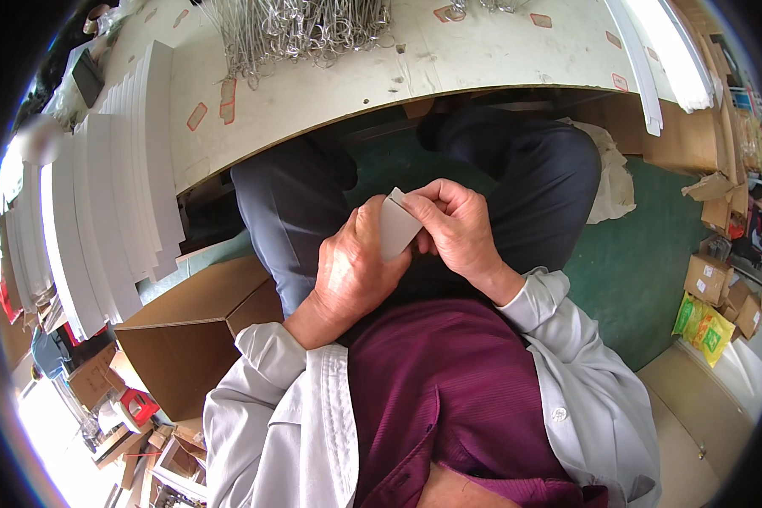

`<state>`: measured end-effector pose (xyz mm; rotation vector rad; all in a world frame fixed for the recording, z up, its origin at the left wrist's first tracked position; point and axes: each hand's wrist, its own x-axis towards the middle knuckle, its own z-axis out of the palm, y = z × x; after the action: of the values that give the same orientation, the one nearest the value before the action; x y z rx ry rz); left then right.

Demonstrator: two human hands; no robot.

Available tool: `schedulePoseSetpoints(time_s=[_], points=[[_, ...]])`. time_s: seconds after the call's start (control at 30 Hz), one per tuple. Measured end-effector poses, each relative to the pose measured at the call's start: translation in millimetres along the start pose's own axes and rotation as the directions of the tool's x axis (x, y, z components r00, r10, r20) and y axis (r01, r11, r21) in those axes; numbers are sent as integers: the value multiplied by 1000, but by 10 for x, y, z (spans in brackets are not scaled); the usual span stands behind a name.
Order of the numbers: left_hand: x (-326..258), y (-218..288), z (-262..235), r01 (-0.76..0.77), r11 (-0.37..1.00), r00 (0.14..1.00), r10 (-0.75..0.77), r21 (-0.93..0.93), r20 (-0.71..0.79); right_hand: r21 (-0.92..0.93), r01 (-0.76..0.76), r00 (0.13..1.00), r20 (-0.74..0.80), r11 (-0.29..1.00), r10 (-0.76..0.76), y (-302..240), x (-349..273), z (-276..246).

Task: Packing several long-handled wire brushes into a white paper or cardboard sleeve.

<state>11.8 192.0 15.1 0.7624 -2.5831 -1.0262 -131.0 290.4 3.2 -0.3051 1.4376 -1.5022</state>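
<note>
Above my lap, both hands are closed on one small light-grey box [399,230], which looks like folded card. My left hand [353,261] wraps round its left side, the thumb and fingers partly hidden behind it. At the upper right corner, the thumb and fingers of my right hand [459,227] pinch the box's edge near a flap. What lies inside the box, if anything, cannot be seen.
Ahead is a pale worktable [305,106] bearing a heap of thin metal wire pieces with looped ends [313,30]. Long white strips [114,178] stand stacked at left, above an open cardboard box [186,339]. More white strips [639,72] lie at the table's right end. Small cartons [707,279] sit far right.
</note>
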Motion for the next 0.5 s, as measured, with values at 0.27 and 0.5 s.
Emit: schedulePoseSetpoints(time_s=[0.27,0.5], points=[[2,14,-23,-20,1000,1000,20,22,-14,-277,346,933,-4,896,-361,138,-36,66],[11,2,-44,29,999,999,-30,-45,-12,-278,391,919,163,877,-358,133,-95,15]])
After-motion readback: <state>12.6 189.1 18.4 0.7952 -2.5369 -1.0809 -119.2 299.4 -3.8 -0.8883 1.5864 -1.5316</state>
